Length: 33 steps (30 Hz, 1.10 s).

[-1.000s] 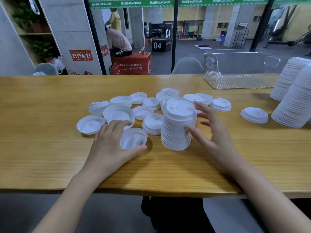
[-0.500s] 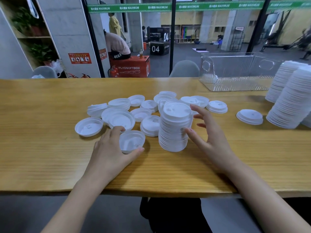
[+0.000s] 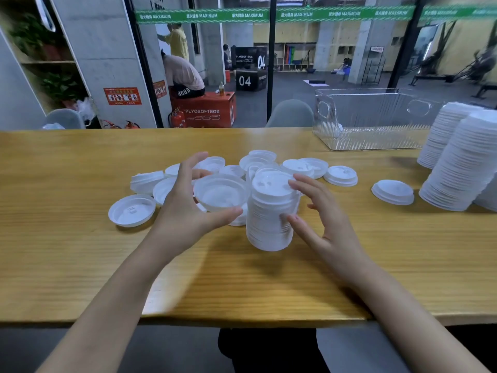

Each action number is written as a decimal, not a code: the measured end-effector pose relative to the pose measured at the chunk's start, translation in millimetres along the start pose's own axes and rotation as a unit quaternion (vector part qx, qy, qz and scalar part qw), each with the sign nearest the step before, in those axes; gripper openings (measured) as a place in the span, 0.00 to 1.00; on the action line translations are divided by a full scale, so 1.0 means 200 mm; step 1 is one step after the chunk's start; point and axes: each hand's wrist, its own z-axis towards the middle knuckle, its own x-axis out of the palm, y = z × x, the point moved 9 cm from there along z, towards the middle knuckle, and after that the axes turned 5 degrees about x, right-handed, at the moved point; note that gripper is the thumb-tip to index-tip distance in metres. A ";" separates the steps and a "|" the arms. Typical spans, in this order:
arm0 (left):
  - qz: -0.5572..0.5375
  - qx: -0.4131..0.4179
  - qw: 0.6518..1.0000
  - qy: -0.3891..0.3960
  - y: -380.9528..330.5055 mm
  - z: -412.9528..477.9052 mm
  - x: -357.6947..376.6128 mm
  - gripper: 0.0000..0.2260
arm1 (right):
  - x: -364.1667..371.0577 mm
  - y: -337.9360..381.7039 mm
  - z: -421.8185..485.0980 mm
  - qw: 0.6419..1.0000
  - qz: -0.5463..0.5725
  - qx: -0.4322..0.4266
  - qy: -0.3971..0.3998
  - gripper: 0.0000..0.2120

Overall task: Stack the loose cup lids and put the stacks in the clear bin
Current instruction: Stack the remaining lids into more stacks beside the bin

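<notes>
Gripping 1 upturned lid (image 3: 220,192) between thumb and fingers, the left hand (image 3: 185,211) holds it just left of the stack (image 3: 270,219) on the table (image 3: 67,238), which the right hand (image 3: 328,227) touches with spread fingers.

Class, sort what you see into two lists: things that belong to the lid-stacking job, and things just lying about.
Job: held lid, left hand, right hand, stack, loose lids, clear bin, tall stacks.

Lying about: grey chair, red box, fire extinguisher, plant.
</notes>
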 end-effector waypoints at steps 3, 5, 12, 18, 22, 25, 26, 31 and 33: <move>-0.014 0.018 1.000 -0.005 -0.07 0.06 0.00 0.47 | 0.00 0.00 0.00 1.000 0.004 0.002 0.001 0.22; -0.028 0.021 0.999 -0.008 -0.09 0.10 0.01 0.47 | 0.00 -0.01 0.00 1.000 0.005 0.000 0.000 0.22; 0.031 0.047 0.998 0.021 -0.18 0.17 0.09 0.36 | 0.00 0.00 0.00 1.000 0.006 -0.010 0.000 0.23; 0.069 0.074 0.991 0.084 -0.24 0.18 0.24 0.30 | -0.09 -0.03 0.00 0.995 0.050 0.028 -0.084 0.29; 0.100 0.094 0.986 0.097 -0.26 0.18 0.27 0.24 | -0.09 -0.04 0.00 0.994 0.051 0.036 -0.092 0.28; 0.116 0.110 0.982 0.104 -0.27 0.18 0.28 0.24 | -0.08 -0.03 0.01 0.995 0.045 0.024 -0.081 0.25; 0.117 0.116 0.981 0.105 -0.27 0.18 0.29 0.24 | -0.07 -0.03 0.01 0.996 0.041 0.020 -0.075 0.24; 0.105 0.133 0.980 0.106 -0.27 0.18 0.31 0.24 | -0.05 -0.02 0.00 0.998 0.012 -0.002 -0.055 0.20; 0.103 0.139 0.979 0.107 -0.26 0.18 0.31 0.24 | -0.05 -0.02 0.00 0.999 0.009 0.001 -0.053 0.19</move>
